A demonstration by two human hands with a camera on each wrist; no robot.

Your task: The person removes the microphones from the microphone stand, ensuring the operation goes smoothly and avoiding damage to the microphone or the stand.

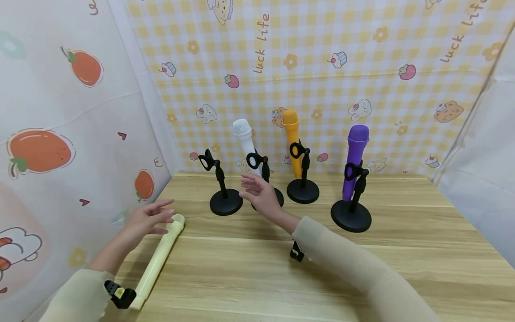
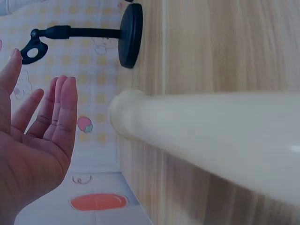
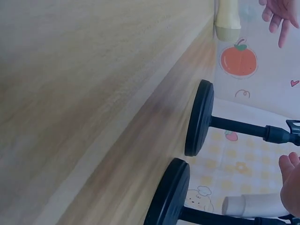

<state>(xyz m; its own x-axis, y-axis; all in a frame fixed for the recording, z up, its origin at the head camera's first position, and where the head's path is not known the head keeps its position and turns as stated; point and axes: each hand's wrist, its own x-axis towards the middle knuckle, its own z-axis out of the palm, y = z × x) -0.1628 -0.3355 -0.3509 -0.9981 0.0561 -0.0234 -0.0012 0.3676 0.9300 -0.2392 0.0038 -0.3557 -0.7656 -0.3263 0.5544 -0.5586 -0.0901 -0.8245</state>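
Observation:
My left hand (image 1: 145, 222) hovers over the head end of a pale yellow microphone (image 1: 158, 259) that lies flat on the table. In the left wrist view its fingers are loosely extended, apart from the microphone. My right hand (image 1: 262, 197) is raised in front of a white microphone (image 1: 242, 134), fingers relaxed and holding nothing. That microphone leans in the clip of a black desk stand (image 1: 279, 197), partly hidden by the hand. Left of it is another black stand (image 1: 226, 202) with no microphone in its clip.
Farther right, an orange microphone (image 1: 293, 134) and a purple microphone (image 1: 356, 150) sit in black stands. The wooden table (image 1: 249, 268) meets a checked cloth backdrop (image 1: 297, 89) behind and a printed cloth (image 1: 108, 112) on the left.

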